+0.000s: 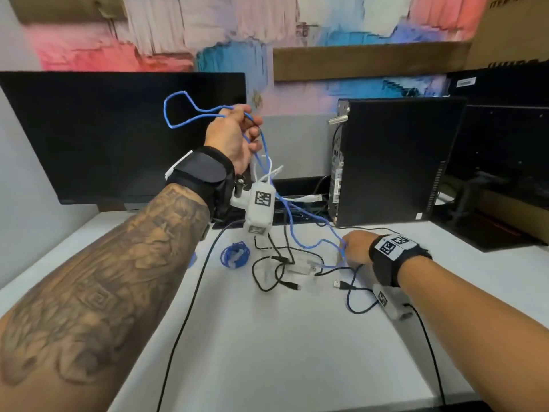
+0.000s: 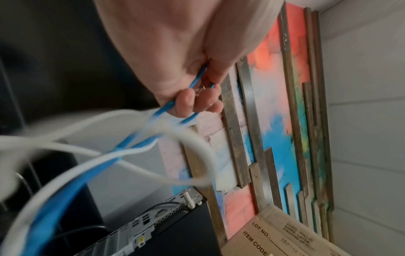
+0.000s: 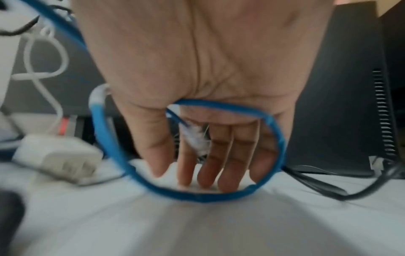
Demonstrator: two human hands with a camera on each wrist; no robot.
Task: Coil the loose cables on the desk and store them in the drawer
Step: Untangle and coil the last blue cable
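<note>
A long blue cable (image 1: 292,230) runs from my raised left hand (image 1: 237,129) down to my right hand (image 1: 353,248) on the white desk (image 1: 282,337). The left hand grips a loose loop of it in front of the monitor; the left wrist view shows its fingers (image 2: 197,102) curled round the blue cable (image 2: 166,107). In the right wrist view, the right hand (image 3: 197,166) points down at the desk, with the blue cable (image 3: 219,105) looped round it and its clear plug between thumb and forefinger. A second blue cable (image 1: 235,254) lies coiled on the desk. No drawer is in view.
Tangled black cables (image 1: 273,272), a white charger block (image 1: 300,266) and a USB plug (image 1: 338,284) lie between the hands. A dark monitor (image 1: 118,135) stands at the back left and a black PC tower (image 1: 395,162) at the back right. A white cable (image 1: 303,198) lies behind.
</note>
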